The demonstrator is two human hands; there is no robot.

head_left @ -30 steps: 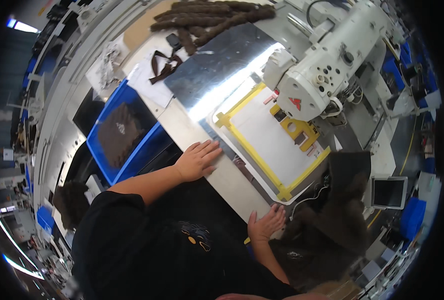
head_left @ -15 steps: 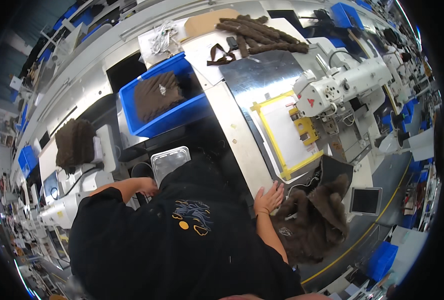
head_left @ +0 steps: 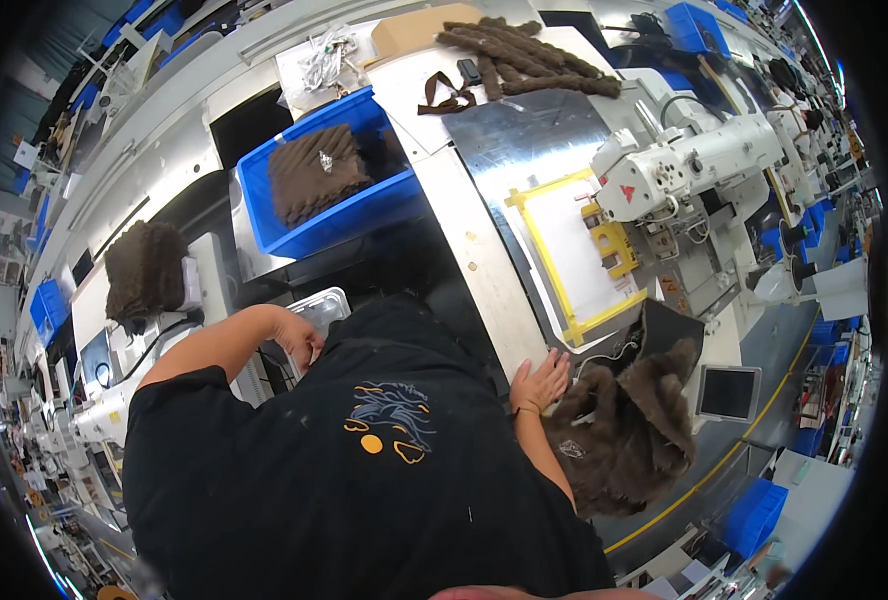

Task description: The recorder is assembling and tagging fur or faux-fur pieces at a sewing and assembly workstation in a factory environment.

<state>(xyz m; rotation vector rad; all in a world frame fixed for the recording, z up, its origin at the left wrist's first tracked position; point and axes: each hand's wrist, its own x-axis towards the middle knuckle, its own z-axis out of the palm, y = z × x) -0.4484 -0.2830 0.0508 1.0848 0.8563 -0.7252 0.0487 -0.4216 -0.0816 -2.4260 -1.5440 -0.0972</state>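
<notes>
Right hand (head_left: 541, 382) is just chilling palm down, loose and flat, on the white tabletop (head_left: 494, 300), on the wearer's side of the sewing machine (head_left: 689, 165). Brown fur piece (head_left: 639, 435) is right beside that hand, also on the machine's near side. Left hand (head_left: 302, 345) is well left of the machine, fingers curled by a shiny tray (head_left: 326, 305); can't tell if it's gripping anything. Also left of the machine: 1 blue bin (head_left: 344, 222) holding folded brown fabric (head_left: 302, 185).
</notes>
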